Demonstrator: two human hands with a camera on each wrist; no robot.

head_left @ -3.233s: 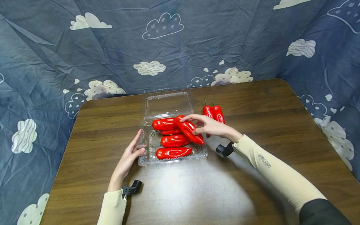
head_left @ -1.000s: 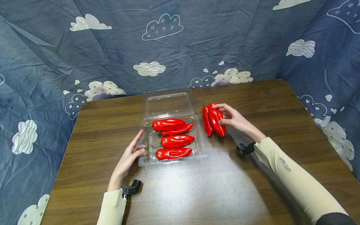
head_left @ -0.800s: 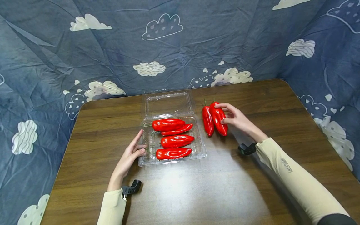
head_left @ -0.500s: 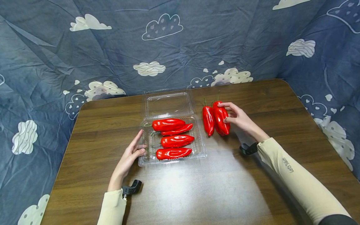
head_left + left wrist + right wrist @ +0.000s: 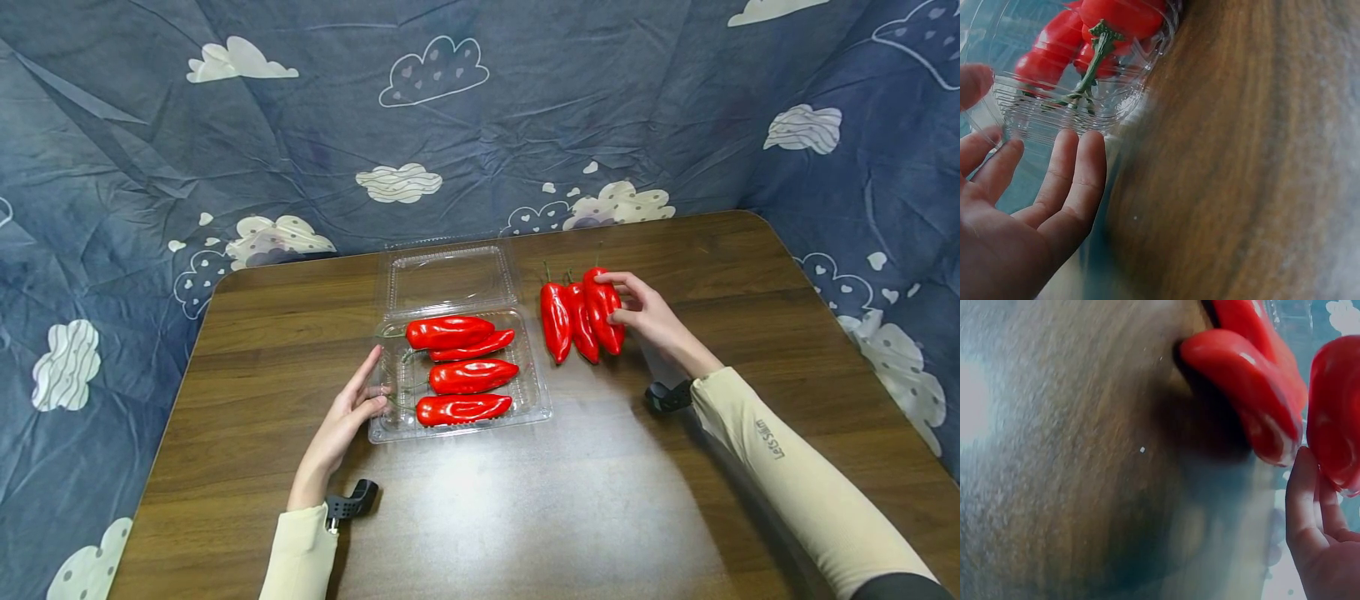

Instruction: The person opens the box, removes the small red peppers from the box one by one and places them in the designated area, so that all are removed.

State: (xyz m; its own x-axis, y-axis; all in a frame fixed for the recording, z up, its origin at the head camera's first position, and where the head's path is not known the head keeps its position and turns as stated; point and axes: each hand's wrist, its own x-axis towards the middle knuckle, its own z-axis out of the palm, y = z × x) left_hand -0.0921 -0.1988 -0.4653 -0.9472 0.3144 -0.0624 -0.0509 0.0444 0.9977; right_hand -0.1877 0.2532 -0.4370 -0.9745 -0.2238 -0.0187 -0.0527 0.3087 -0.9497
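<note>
The right hand (image 5: 651,323) pinched a long, glossy red pepper (image 5: 602,308) between thumb and fingers, just right of two similar peppers (image 5: 556,323) on the brown wooden table (image 5: 720,283). Well left of it, the left hand (image 5: 345,417), fingers loosely extended, touched the clear plastic clamshell container (image 5: 534,400) bearing four more peppers (image 5: 474,377).

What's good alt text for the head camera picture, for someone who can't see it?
A person's right hand holds a red pepper beside two others on a wooden table. The left hand touches an open clear plastic box with four more inside.
</note>
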